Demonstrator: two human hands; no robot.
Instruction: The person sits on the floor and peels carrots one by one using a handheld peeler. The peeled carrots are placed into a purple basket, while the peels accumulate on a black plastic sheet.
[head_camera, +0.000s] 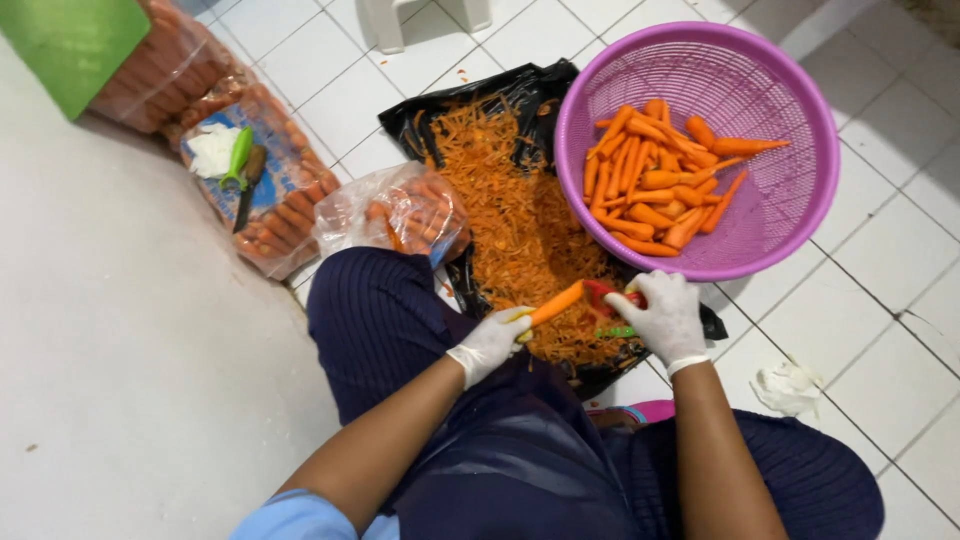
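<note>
Head view, looking down at a seated person peeling carrots over a white tiled floor (880, 330). The left hand (490, 345), in a white glove, is closed around the lower end of a carrot (556, 302), which lies slanted up and to the right between the two hands. The right hand (668, 318), also in a white glove, is closed around a peeler with a red head and green handle (612, 296); the red head rests against the upper end of the carrot. Both hands are held above the person's lap, clothed in dark blue striped fabric (380, 310).

Directly beyond the hands, a black plastic sheet (545, 85) is spread on the floor and carries a long heap of orange carrot peelings (510, 200). To the right of the heap, overlapping the sheet's edge, stands a round purple perforated basket (790, 200) holding a pile of peeled carrots (655, 180). To the left of the heap, touching the person's knee, lies an open clear plastic bag of unpeeled carrots (400, 210). Further left, a larger bag of carrots (285, 215) lies flat, with a second green-handled peeler (238, 160) and a white crumpled cloth (212, 148) on top. A crumpled white scrap (790, 385) lies on the floor near the right forearm.
</note>
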